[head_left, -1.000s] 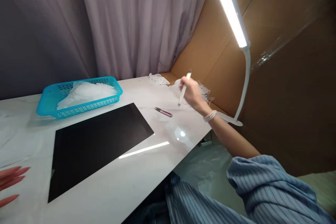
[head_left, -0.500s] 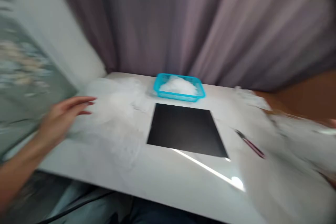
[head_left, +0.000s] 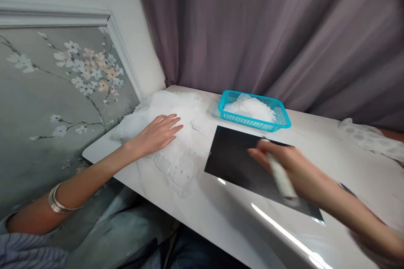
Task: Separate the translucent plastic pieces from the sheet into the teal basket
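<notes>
My left hand (head_left: 161, 134) rests with spread fingers on a pile of thin white lacy material (head_left: 183, 168) at the left of the table. Over a flat black sheet (head_left: 232, 155) is my right hand (head_left: 280, 155), blurred by motion. Its fingers are closed round a white stick-shaped tool (head_left: 282, 180) with a thin dark tip; its exact kind is too smeared to tell. Behind the sheet stands a blue plastic basket (head_left: 252, 123) holding a heap of white material (head_left: 251, 108).
The white table (head_left: 233, 227) reflects a bright light strip near its front. More white netted material (head_left: 368, 138) lies at the far right. A grey-purple curtain (head_left: 252, 29) hangs behind, and a flower-patterned wall panel (head_left: 47, 105) borders the left side.
My left hand has moved right onto the white pile. My right hand has come into view over the black sheet, holding the white tool. The view has turned left.
</notes>
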`<action>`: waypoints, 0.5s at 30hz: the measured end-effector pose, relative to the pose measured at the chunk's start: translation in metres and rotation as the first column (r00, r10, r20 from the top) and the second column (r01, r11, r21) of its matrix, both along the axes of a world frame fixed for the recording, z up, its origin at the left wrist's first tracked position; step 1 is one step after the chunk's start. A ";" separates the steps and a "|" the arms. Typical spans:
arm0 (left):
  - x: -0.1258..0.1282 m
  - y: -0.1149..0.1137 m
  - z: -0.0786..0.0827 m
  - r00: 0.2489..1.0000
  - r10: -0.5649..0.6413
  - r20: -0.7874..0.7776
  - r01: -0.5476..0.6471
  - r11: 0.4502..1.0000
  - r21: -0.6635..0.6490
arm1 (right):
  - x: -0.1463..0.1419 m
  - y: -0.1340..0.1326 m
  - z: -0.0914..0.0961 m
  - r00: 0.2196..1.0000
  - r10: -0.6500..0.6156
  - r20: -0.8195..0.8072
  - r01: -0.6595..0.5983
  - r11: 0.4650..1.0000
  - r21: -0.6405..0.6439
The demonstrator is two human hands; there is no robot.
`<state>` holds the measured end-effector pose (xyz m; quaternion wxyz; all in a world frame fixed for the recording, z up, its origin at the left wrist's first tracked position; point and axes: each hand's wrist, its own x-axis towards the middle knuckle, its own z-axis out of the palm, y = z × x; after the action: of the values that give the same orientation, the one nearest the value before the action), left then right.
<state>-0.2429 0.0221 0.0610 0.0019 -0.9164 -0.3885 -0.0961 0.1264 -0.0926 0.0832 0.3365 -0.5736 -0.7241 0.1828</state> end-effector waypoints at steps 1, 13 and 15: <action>0.005 0.005 -0.001 0.997 -0.038 -0.061 0.039 0.999 0.019 | -0.021 0.008 -0.008 0.988 0.130 0.078 -0.120 0.985 -0.123; -0.026 0.023 0.030 0.993 -0.111 -0.046 0.112 0.993 0.029 | -0.121 0.064 -0.085 0.960 0.161 -0.229 -0.191 0.975 -0.116; -0.039 0.007 0.043 0.993 -0.037 0.114 0.037 0.999 -0.002 | -0.110 0.053 -0.070 0.930 0.174 -0.324 -0.217 0.971 -0.101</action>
<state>-0.2815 0.0295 0.1036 -0.0241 -0.9165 -0.3710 -0.1476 0.0160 -0.0398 0.0127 0.3873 -0.4836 -0.7012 0.3528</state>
